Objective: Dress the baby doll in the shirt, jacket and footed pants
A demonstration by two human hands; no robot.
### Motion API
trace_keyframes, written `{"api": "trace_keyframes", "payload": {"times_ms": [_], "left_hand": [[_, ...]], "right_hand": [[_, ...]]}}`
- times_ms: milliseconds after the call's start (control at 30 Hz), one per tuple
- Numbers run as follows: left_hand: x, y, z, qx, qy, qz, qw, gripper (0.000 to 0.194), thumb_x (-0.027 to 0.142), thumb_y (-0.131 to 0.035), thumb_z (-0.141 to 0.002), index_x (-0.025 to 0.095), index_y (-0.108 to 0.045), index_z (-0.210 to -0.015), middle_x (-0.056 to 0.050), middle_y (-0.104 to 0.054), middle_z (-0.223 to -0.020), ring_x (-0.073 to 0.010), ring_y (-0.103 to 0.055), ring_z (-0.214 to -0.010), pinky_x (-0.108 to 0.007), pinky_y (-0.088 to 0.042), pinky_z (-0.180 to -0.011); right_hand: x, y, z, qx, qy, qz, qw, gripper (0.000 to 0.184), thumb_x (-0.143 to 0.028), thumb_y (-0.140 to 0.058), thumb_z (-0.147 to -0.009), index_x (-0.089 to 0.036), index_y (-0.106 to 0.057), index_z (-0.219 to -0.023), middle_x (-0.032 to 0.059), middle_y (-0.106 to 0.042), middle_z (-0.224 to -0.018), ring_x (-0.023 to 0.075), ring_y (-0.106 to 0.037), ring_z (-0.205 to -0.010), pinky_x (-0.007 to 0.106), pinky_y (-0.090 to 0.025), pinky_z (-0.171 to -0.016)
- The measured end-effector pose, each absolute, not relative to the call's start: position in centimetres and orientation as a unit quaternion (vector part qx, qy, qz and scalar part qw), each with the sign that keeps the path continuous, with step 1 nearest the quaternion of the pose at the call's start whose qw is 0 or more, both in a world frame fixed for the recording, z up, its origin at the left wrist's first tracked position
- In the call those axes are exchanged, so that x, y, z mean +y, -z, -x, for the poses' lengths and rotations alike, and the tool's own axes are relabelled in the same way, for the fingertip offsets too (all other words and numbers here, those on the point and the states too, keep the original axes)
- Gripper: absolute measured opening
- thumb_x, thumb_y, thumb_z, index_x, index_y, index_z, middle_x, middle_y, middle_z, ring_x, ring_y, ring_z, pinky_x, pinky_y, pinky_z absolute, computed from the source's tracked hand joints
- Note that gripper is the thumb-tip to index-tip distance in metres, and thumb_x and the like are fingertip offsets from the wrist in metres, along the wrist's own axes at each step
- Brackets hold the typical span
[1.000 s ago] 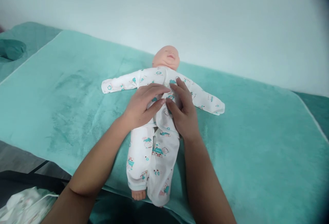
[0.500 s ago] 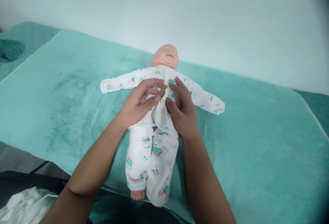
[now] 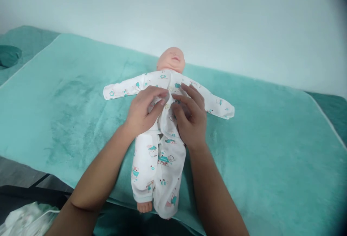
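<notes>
A baby doll (image 3: 173, 59) lies on its back, arms stretched out to both sides. It wears a white jacket (image 3: 169, 118) and white trousers (image 3: 146, 156), both printed with teal and pink pictures. Over the jacket's front my left hand (image 3: 145, 107) is bent, with its thumb apart from the fingers. My right hand (image 3: 192, 116) rests on or just above the other side of the front, its fingers curved and spread. Between the hands a round snap button (image 3: 167, 106) shows near the jacket's front edge. Below it the hem parts slightly. One bare foot (image 3: 144, 207) sticks out of a trouser leg.
A teal towel-like cover (image 3: 257, 149) spreads under the doll, with a pale wall (image 3: 217, 19) behind. The cover has a dark round opening (image 3: 9, 56) at the far left. A white bundle in clear plastic (image 3: 27, 219) lies low at the left.
The view has shifted slightly. My left thumb and fingers have come closer together, and my right fingers have drawn back a little from the jacket's middle. The doll lies as before.
</notes>
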State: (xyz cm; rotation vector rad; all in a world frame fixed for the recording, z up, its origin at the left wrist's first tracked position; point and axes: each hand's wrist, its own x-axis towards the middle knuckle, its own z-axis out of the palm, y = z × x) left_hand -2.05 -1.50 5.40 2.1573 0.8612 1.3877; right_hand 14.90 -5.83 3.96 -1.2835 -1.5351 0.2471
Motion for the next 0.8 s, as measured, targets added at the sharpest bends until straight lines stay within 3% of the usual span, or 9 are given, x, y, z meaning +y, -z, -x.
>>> {"api": "trace_keyframes", "payload": {"times_ms": [167, 367, 533, 700, 800], "left_hand": [[-1.68, -5.42, 1.94, 0.323, -0.495, -0.772, 0.234, 0.018, 0.022, -0.055, -0.099, 0.021, -0.064, -0.115, -0.004, -0.075, -0.112, -0.016, -0.072, -0.1, -0.034, -0.056, -0.093], [-1.87, -5.23, 2.03, 0.279, -0.495, -0.733, 0.374, 0.028, 0.027, -0.056, -0.101, 0.026, -0.058, -0.129, -0.006, -0.073, -0.125, -0.0199, -0.072, -0.114, -0.037, -0.06, -0.095], [-1.74, -4.98, 2.12, 0.222, -0.503, -0.701, 0.454, 0.035, 0.035, -0.058, -0.101, 0.029, -0.053, -0.135, -0.007, -0.071, -0.128, -0.0195, -0.072, -0.113, -0.038, -0.059, -0.098], [-1.52, -4.83, 1.84, 0.292, -0.552, -0.698, 0.349, 0.024, 0.027, -0.056, -0.101, 0.024, -0.06, -0.124, -0.005, -0.074, -0.114, -0.016, -0.071, -0.107, -0.035, -0.056, -0.098], [-1.46, -4.95, 1.75, 0.336, -0.521, -0.739, 0.262, 0.018, 0.02, -0.054, -0.1, 0.021, -0.065, -0.115, -0.003, -0.076, -0.105, -0.0157, -0.07, -0.103, -0.035, -0.055, -0.096]], "right_hand": [[-5.66, -3.45, -15.13, -0.657, -0.09, 0.525, 0.534, 0.025, -0.026, -0.057, -0.096, -0.031, -0.073, -0.115, 0.0043, -0.062, -0.145, 0.0279, -0.047, -0.145, 0.061, -0.04, -0.119], [-5.57, -3.37, -15.18, -0.667, -0.076, 0.515, 0.533, 0.025, -0.027, -0.057, -0.098, -0.031, -0.073, -0.116, 0.0052, -0.062, -0.144, 0.0289, -0.049, -0.144, 0.062, -0.042, -0.117], [-5.68, -3.59, -15.03, -0.659, -0.073, 0.511, 0.547, 0.027, -0.025, -0.057, -0.097, -0.03, -0.07, -0.121, 0.0068, -0.063, -0.142, 0.0283, -0.054, -0.139, 0.06, -0.044, -0.116], [-5.75, -3.74, -14.79, -0.631, -0.088, 0.525, 0.564, 0.025, -0.022, -0.06, -0.094, -0.026, -0.067, -0.118, 0.0095, -0.064, -0.136, 0.0267, -0.058, -0.133, 0.057, -0.047, -0.114], [-5.77, -3.69, -14.77, -0.625, -0.095, 0.534, 0.562, 0.02, -0.021, -0.059, -0.093, -0.025, -0.068, -0.111, 0.0093, -0.063, -0.135, 0.0267, -0.058, -0.132, 0.057, -0.046, -0.114]]}}
